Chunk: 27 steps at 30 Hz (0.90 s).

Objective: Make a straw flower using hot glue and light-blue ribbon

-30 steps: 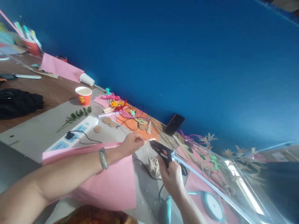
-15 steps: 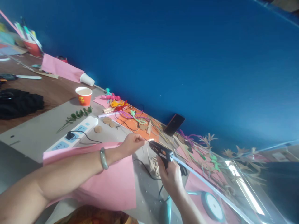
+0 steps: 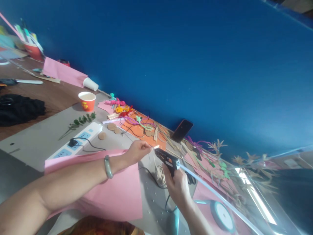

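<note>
My right hand [image 3: 178, 184] grips a black hot glue gun [image 3: 167, 159], with a long clear glue stick [image 3: 215, 192] running out of its back toward the lower right. The gun's nozzle points left at the fingertips of my left hand [image 3: 139, 151]. Those fingers are pinched on a small, thin pale piece [image 3: 156, 147] just at the nozzle; its kind is too small to make out. A pale green bangle [image 3: 108, 167] circles my left wrist. Under my left forearm lies a sheet of pink paper [image 3: 114, 199]. A bundle of pale strips [image 3: 160, 174] sits beside the gun.
A white power strip [image 3: 78, 140] with a black plug lies left of my hands, near a green leaf sprig [image 3: 81, 120] and a red paper cup [image 3: 87, 101]. A phone [image 3: 182, 130] leans on the blue wall. Craft bits cover orange paper [image 3: 133, 127]. A round white-and-teal object [image 3: 222, 216] stands at right.
Almost nothing differs. My right hand and the glue gun have shifted very slightly left, along with the whole view; both hands keep their holds.
</note>
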### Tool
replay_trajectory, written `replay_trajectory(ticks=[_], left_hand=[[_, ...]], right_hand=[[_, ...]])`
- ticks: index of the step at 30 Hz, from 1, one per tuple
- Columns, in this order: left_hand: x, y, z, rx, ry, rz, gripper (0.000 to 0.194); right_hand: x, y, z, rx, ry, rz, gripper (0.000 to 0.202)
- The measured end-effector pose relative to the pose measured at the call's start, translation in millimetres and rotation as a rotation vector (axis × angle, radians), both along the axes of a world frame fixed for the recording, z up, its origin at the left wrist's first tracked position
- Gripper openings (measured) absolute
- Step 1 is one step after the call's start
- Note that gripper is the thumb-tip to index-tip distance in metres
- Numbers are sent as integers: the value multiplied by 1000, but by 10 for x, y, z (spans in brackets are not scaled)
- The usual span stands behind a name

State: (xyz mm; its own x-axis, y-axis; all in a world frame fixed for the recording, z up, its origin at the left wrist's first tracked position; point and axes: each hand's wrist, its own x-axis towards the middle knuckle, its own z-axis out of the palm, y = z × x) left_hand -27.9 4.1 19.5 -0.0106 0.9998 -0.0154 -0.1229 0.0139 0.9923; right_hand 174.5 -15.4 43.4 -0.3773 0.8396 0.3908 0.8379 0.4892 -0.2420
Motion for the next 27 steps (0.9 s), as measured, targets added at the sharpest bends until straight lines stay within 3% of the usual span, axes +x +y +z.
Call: replay_trajectory(ticks=[27], left_hand=[[3,9,-39,-14,-15,-16,18]], right_hand=[[18,-1,-19,-16,53,-12,42]])
